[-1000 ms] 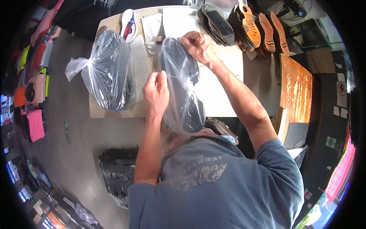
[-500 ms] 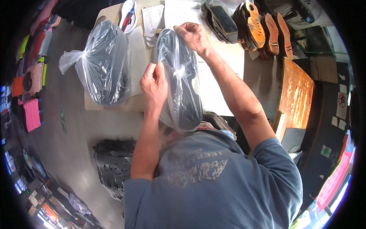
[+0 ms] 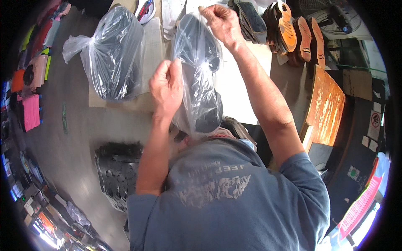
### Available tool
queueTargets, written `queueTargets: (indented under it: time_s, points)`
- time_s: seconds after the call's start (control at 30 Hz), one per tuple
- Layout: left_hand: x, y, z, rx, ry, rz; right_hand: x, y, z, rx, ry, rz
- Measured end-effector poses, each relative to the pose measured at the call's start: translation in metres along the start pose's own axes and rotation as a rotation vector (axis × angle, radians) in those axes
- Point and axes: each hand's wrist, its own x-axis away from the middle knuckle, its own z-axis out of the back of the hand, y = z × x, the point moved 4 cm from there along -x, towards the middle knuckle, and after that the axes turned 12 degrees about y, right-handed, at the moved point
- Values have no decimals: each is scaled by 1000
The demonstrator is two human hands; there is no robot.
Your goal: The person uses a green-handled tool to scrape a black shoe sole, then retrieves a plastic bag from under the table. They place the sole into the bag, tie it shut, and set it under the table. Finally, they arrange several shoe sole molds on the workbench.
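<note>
In front of my chest a clear plastic bag [image 3: 190, 85] is stretched lengthwise, with dark sole-shaped pieces [image 3: 210, 112] inside it. A bright crease runs down its middle. My left hand [image 3: 166, 87] is closed in a pinch on the bag's left side. At the far end, my right hand [image 3: 225, 26] pinches a bit of the film between thumb and fingers. To the left on the table lies a second, knotted clear bag [image 3: 115, 54], packed with dark pieces; its gathered end points left.
A white tray with pens [image 3: 145, 10] and papers [image 3: 153, 54] lie on the table [image 3: 98, 99]. At the back right are a phone [image 3: 252, 16], orange sole-shaped pieces [image 3: 287, 31] and a fan [image 3: 337, 19]. A worn wooden panel [image 3: 324, 111] stands right; a dark stack [image 3: 117, 171] is lower left.
The whole view has shifted, so the table things sit higher in the picture. Both hands keep their pinches, slightly farther apart, and the dark pieces in the held bag now show a gap between them.
</note>
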Motion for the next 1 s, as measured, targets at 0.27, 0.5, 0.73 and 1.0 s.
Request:
queueTargets:
  time_s: [0.27,0.5,0.73,1.0]
  points:
    - [-23,35,-14,84,-2,-19,-29,20,-2,-83,66,-149]
    - [-15,20,-15,-40,-8,127,-36,52,-30,229,-2,43]
    - [76,29,29,-237,-232,21,-43,63,-37,167,-102,63]
    - [104,30,37,-332,-332,-136,-29,68,-49,-56,-225,-129]
